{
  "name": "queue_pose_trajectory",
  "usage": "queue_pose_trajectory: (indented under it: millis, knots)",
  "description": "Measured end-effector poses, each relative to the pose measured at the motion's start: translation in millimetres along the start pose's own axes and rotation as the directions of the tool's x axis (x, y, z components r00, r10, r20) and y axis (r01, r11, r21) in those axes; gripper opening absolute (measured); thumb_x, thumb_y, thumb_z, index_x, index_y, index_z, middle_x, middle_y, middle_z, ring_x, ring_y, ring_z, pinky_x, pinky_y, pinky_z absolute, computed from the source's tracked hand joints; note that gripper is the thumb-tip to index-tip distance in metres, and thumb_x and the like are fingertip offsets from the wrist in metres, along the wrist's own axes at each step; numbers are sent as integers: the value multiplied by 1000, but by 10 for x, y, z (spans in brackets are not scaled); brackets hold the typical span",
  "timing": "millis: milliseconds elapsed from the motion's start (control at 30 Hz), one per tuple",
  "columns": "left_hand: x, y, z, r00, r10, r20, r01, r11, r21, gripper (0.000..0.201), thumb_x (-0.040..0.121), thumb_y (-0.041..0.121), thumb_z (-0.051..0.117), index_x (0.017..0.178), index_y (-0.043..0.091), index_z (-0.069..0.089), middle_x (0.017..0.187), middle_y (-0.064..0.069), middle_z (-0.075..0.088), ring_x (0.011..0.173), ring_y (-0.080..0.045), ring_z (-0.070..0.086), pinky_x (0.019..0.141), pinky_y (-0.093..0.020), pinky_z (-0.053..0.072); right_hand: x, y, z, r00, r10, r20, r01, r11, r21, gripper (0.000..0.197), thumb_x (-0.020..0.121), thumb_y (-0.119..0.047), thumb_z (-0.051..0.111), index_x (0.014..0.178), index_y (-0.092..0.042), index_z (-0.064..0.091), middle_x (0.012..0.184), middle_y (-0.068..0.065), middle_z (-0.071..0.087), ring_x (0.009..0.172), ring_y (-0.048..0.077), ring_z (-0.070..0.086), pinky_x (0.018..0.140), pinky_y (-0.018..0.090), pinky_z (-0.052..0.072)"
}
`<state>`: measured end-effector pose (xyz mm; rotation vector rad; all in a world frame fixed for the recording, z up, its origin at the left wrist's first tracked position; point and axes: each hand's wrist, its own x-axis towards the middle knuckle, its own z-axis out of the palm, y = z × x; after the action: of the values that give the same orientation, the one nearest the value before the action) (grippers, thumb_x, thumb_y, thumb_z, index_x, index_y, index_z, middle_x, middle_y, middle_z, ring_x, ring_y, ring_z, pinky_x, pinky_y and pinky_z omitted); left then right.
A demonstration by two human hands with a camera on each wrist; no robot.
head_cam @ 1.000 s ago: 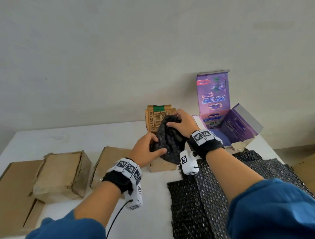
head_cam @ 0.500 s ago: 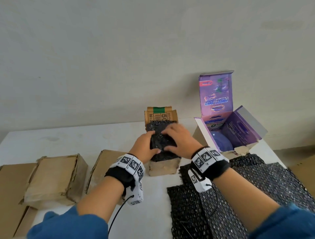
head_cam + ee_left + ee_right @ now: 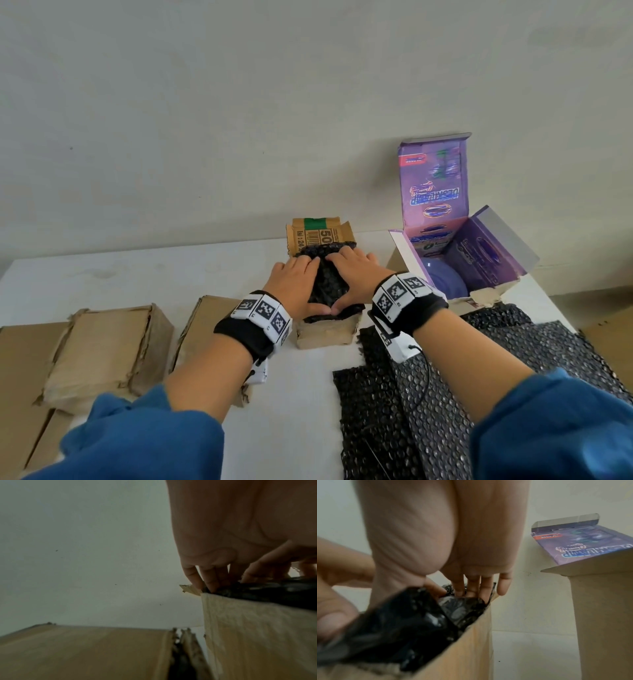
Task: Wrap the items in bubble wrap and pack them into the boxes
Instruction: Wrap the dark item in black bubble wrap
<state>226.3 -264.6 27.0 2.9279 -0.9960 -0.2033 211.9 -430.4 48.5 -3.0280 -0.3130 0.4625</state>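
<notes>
A black bubble-wrapped bundle (image 3: pixel 328 284) sits in the small open cardboard box (image 3: pixel 324 333) at the table's middle, its printed flap (image 3: pixel 318 233) standing up behind. My left hand (image 3: pixel 295 283) and right hand (image 3: pixel 353 272) lie flat on the bundle side by side, thumbs meeting near the front. In the left wrist view, straight fingers (image 3: pixel 206 577) push the bundle (image 3: pixel 274 590) down at the box wall (image 3: pixel 257 635). The right wrist view has its fingers (image 3: pixel 476 586) pressing into the bundle (image 3: pixel 412 622) inside the box (image 3: pixel 471 651).
An open purple printed box (image 3: pixel 486 260) with a round blue item (image 3: pixel 442 285) inside stands at the right. Black bubble wrap sheets (image 3: pixel 445 394) lie at the front right. Two closed cardboard boxes (image 3: pixel 109 349) (image 3: pixel 205 322) and flat cardboard (image 3: pixel 17 377) are on the left.
A second ago both hands held the wrapped bundle above the box. They lowered it in, and now lie flat on top, pressing it deeper.
</notes>
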Motion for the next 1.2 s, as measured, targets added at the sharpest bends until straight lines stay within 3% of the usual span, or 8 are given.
queue_pose_trajectory:
  millis: [100, 200, 333, 500, 700, 833, 1033, 1200]
  knots:
    - [46, -4, -24, 999, 15, 51, -17, 999, 36, 83, 78, 70, 51, 139, 17, 35, 130, -3, 43, 120, -21, 43, 100, -36, 31, -16, -7, 5, 1000, -9, -28, 7, 998, -69, 92, 63, -60, 75, 136, -16, 40, 132, 7, 33, 124, 27, 32, 103, 42, 34]
    - [60, -33, 2, 995, 13, 97, -15, 1000, 14, 78, 77, 70, 51, 136, 19, 41, 127, -3, 41, 115, -21, 46, 99, -36, 32, -10, -10, 16, 999, -44, -12, 44, 999, -21, 82, 66, -53, 77, 129, -10, 47, 138, 9, 26, 128, 27, 31, 103, 46, 40]
    - [80, -35, -32, 996, 20, 84, -22, 1000, 22, 78, 75, 70, 55, 132, 19, 43, 125, -2, 39, 106, -20, 50, 98, -36, 32, 7, 15, -1, 998, -55, 34, 56, 998, -16, 87, 68, -54, 75, 135, -12, 39, 137, 5, 33, 127, 24, 33, 104, 44, 36]
    - [86, -3, -77, 998, 47, 47, -50, 998, 46, 79, 77, 64, 58, 138, 21, 32, 131, 1, 48, 116, -18, 48, 96, -37, 30, -10, -30, 24, 998, -61, -31, 59, 996, -68, 84, 69, -52, 75, 135, -14, 38, 132, 5, 39, 122, 23, 42, 101, 41, 34]
    - [101, -15, -43, 995, 47, 92, -54, 996, 77, 75, 81, 64, 53, 142, 27, 30, 133, 2, 47, 122, -19, 43, 97, -38, 26, 2, 25, 31, 998, -41, 48, 41, 999, 17, 78, 74, -46, 74, 137, -18, 36, 138, 2, 40, 128, 22, 38, 104, 43, 29]
    - [122, 19, 10, 996, 33, 80, -40, 996, 82, 76, 79, 65, 55, 141, 27, 32, 133, 2, 47, 123, -20, 41, 102, -40, 24, -12, -8, 131, 998, -51, -45, 48, 997, -64, 78, 71, -51, 74, 132, -17, 39, 135, 1, 43, 124, 21, 39, 102, 41, 30]
    - [123, -72, -96, 975, 2, 222, 15, 997, -73, 76, 79, 56, 62, 142, 29, 31, 139, 5, 44, 131, -20, 34, 111, -48, 12, -31, 102, 52, 996, -75, 56, 65, 986, 156, 86, 70, -31, 81, 139, -15, 33, 140, 6, 39, 129, 23, 36, 108, 41, 34]
    - [122, 3, -48, 986, 42, 163, -59, 993, 100, 81, 79, 57, 62, 143, 21, 29, 137, -1, 43, 129, -20, 37, 112, -44, 14, -19, 12, 115, 996, -93, -14, 90, 983, -157, 88, 67, -44, 80, 135, -14, 33, 134, 7, 36, 120, 25, 44, 99, 44, 39]
